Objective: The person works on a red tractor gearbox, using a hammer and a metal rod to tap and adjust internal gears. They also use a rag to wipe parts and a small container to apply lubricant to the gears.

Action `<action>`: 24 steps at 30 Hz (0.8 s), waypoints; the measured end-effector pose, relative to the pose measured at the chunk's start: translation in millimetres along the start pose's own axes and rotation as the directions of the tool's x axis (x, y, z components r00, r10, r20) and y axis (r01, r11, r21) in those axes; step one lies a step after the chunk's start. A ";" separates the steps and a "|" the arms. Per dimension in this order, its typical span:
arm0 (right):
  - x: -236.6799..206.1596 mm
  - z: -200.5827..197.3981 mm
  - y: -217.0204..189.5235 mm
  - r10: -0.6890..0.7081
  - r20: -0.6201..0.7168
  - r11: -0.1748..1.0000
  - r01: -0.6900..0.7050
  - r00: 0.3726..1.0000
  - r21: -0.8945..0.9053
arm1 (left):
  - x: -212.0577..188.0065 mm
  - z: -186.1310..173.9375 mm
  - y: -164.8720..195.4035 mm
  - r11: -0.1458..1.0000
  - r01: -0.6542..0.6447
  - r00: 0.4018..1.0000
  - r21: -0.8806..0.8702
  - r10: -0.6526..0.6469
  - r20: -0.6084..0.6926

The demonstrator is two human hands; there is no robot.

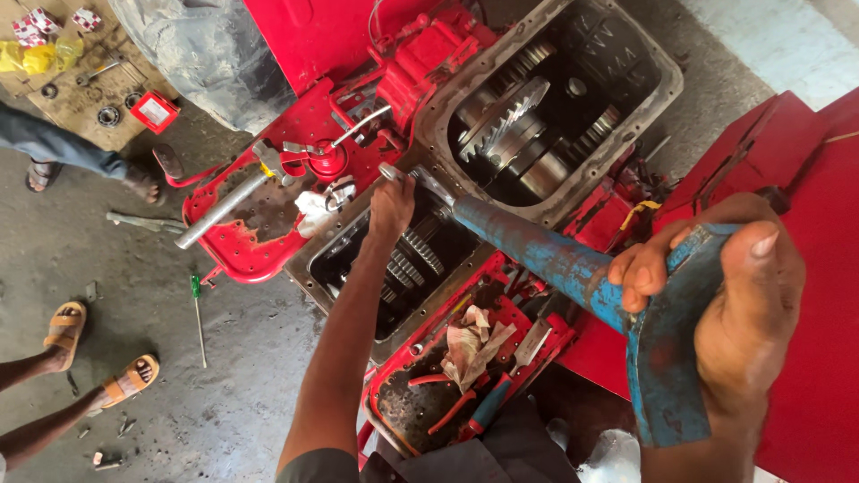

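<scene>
Grey, oil-stained concrete floor point(224, 394) lies under a red tractor body point(313, 116) whose top is off, so two open gear housings show: the upper housing point(555, 98) with large toothed wheels and the nearer gearbox point(403, 259) with smaller gears.

A long blue pipe point(573, 268) runs from the housing rim back toward the viewer, its far end slipped over what seems to be a wrench, though the joint is partly hidden. The right hand point(734, 295) wraps the near, flattened end of the pipe, fingers point(640, 273) curled tight around it and thumb laid along the top. The left hand point(392, 204) sits at the far end by the gearbox edge, fingers closed around a small metal tool head point(391, 170).

The pipe looks like heavy, stiff steel with chipped paint, likely greasy and apt to slip; the widened near end offers the surest hold, far from the pivot.

A red tray point(465, 376) with rags and pliers lies below. Other people's sandalled feet point(98, 358) stand to the left, near a green-handled screwdriver point(197, 313).
</scene>
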State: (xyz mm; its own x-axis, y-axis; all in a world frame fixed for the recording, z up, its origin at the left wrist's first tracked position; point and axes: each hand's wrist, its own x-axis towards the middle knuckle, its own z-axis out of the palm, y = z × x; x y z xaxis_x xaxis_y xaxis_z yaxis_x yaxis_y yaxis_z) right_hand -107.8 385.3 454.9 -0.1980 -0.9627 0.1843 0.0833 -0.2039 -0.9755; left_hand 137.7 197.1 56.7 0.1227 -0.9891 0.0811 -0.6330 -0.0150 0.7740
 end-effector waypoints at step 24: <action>43.6 32.5 -19.1 0.024 0.209 0.988 -0.056 0.978 0.146 | -16.4 2.9 8.7 0.766 -0.205 0.973 -0.610 0.096 -0.208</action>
State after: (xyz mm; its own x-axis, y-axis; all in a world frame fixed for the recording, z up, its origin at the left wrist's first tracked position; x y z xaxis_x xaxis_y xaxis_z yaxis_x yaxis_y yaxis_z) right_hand -86.3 341.5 485.5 0.0127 -0.9833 0.1818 0.2355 -0.1737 -0.9562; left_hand 127.9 212.7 60.3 0.2179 -0.9339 0.2835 -0.0440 0.2808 0.9588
